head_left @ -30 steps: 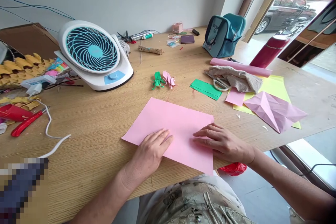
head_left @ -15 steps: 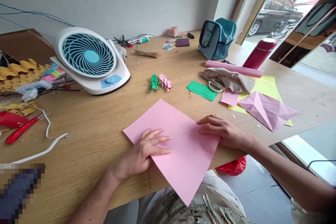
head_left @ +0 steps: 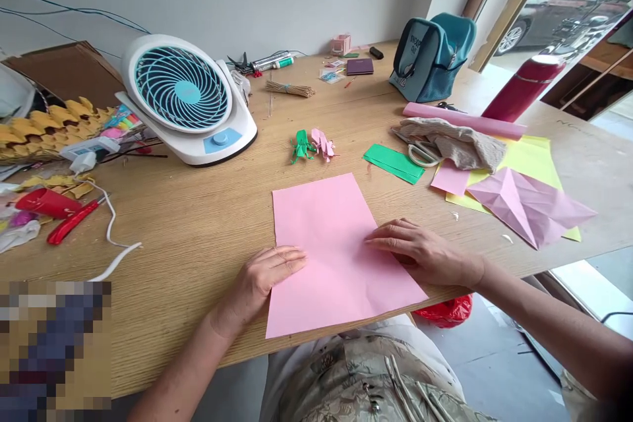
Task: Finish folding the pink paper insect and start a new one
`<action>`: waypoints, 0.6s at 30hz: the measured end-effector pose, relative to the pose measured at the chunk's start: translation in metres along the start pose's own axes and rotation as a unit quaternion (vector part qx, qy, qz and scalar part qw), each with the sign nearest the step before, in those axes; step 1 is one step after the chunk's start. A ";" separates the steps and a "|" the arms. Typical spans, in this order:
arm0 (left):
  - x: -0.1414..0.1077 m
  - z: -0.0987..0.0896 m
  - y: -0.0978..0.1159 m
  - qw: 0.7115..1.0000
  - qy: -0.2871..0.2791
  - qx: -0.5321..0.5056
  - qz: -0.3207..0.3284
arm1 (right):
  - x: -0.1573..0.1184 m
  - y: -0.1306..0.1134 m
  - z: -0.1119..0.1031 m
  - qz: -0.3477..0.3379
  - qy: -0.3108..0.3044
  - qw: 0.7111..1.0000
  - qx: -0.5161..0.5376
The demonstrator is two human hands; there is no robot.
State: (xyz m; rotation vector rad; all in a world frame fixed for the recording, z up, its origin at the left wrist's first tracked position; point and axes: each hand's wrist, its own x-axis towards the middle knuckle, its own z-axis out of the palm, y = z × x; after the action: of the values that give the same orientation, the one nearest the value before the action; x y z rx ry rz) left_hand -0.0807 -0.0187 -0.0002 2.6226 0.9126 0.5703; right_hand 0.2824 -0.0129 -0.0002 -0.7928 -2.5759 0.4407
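Note:
A large sheet of pink paper (head_left: 326,224) lies before me at the table's front edge, unfolded, with faint dents on its surface. My left hand (head_left: 270,277) is at its left edge, the fingers close together over the paper and the thumb not clearly visible. On the right edge, my right hand (head_left: 420,250) has bent fingers on top of the sheet, its thumb hidden beneath. Just beyond the sheet stand a green origami insect (head_left: 301,146) and a pink origami insect (head_left: 323,144). A folded green paper (head_left: 394,163) lies farther right.
A white fan (head_left: 188,99) stands back left, near a red-handled tool (head_left: 74,221) and a white cable (head_left: 113,231). At right are scissors (head_left: 424,153), a grey cloth (head_left: 455,142), creased pink paper (head_left: 529,208), yellow paper (head_left: 537,158), a red flask (head_left: 523,89) and a blue bag (head_left: 432,59).
The pink sheet has turned from a diamond position to edges roughly squared with the table front. My left hand's spread fingers have drawn together at its left edge. The view has shifted slightly.

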 end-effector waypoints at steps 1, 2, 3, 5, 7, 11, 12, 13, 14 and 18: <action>0.000 0.000 0.000 1.000 0.001 -0.015 -0.003 | 0.003 0.005 0.000 0.003 -0.005 1.000 -0.004; 0.000 0.000 -0.001 1.000 0.003 -0.028 -0.004 | 0.005 0.009 0.000 -0.003 -0.009 1.000 -0.007; 0.000 0.001 -0.001 0.999 0.006 -0.041 -0.004 | 0.008 0.014 -0.001 -0.014 -0.012 1.000 -0.008; 0.000 0.002 -0.002 0.998 0.010 -0.059 -0.009 | 0.013 0.021 -0.001 -0.030 -0.011 0.999 -0.009; 0.001 0.004 -0.005 0.997 0.019 -0.062 -0.028 | 0.017 0.024 -0.001 -0.024 0.000 1.000 -0.004; 0.005 0.001 -0.008 0.994 0.033 -0.070 -0.073 | 0.021 0.019 0.001 0.023 0.032 0.999 0.023; 0.007 -0.002 -0.008 0.992 0.023 -0.085 -0.085 | 0.022 0.018 0.001 0.032 0.037 0.998 0.034; 0.010 -0.005 -0.008 0.989 0.009 -0.105 -0.103 | 0.022 0.017 0.002 0.040 0.043 0.997 0.045; 0.012 -0.008 -0.007 0.984 -0.005 -0.127 -0.125 | 0.022 0.016 0.002 0.048 0.050 0.996 0.057; 0.024 -0.014 -0.008 0.954 0.012 -0.154 -0.259 | 0.025 0.018 0.006 0.121 0.087 0.985 0.087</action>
State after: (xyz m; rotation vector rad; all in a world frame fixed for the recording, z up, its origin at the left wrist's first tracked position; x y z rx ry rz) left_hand -0.0736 0.0049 0.0153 1.9932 1.3341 0.5486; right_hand 0.2691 0.0147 -0.0060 -1.0357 -2.2545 0.6294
